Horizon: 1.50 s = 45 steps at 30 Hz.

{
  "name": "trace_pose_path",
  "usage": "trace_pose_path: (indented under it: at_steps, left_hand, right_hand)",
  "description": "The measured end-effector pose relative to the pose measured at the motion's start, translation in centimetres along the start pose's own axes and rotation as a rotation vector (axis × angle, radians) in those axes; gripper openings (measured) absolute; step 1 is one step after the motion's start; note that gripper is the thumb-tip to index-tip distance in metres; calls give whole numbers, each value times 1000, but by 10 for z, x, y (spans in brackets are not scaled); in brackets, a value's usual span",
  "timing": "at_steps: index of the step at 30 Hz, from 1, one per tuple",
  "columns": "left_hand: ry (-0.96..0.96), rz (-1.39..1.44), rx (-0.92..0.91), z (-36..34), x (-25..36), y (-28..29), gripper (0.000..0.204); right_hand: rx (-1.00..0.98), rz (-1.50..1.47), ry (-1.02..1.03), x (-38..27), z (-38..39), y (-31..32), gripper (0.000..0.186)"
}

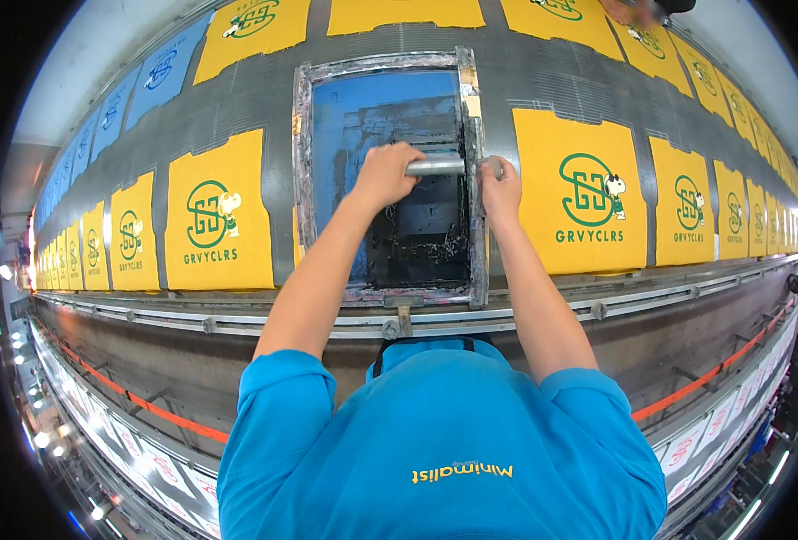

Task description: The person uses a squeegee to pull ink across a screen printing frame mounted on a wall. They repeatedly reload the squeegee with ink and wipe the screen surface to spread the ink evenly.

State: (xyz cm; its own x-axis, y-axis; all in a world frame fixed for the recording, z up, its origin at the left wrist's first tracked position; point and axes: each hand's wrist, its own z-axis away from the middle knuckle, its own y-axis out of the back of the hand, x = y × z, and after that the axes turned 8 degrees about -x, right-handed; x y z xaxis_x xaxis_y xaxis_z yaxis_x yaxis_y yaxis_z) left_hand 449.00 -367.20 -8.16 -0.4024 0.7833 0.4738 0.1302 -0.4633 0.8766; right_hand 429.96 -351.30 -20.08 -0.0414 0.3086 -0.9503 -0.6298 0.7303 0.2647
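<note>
A screen-printing frame with a blue mesh and dark ink lies in front of me on the grey print table. My left hand is closed round one end of a silver metal-handled squeegee, which lies crosswise over the inked part of the mesh. At the frame's right rail, my right hand is closed with its thumb side against the rail; part of its grip is hidden. Yellow fabric panels with a green printed emblem and a white cartoon dog lie on both sides, the nearest being the right panel.
More yellow panels and several blue panels run along the far side of the table. A metal rail borders the near edge. Another person's hand shows at the far right. Behind me, an orange strip edges another table.
</note>
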Motion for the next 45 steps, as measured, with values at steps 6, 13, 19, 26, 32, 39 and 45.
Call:
trace_pose_path:
  at_steps: [6, 13, 19, 26, 32, 39, 45]
  left_hand:
    - [-80, 1, 111, 126, 49, -64, 59]
    - [-68, 84, 150, 191, 70, -54, 63]
    - [-18, 52, 66, 254, -36, 16, 72]
    - [102, 75, -31, 364, -202, 85, 72]
    - [71, -57, -119, 417, -269, 129, 70]
    - [15, 4, -146, 366, -327, 179, 58]
    - [0, -27, -181, 257, -380, 206, 35]
  right_hand:
    - [-46, -23, -7, -14, 14, 13, 48]
    - [44, 53, 73, -91, 23, 7, 45]
    - [-66, -193, 29, -146, 79, -122, 37]
    - [-90, -217, -30, -149, 148, -330, 35]
    - [-53, -296, -43, -141, 182, -429, 33]
    - [-23, 52, 19, -135, 185, -453, 42]
    - [-73, 158, -94, -135, 188, -452, 50]
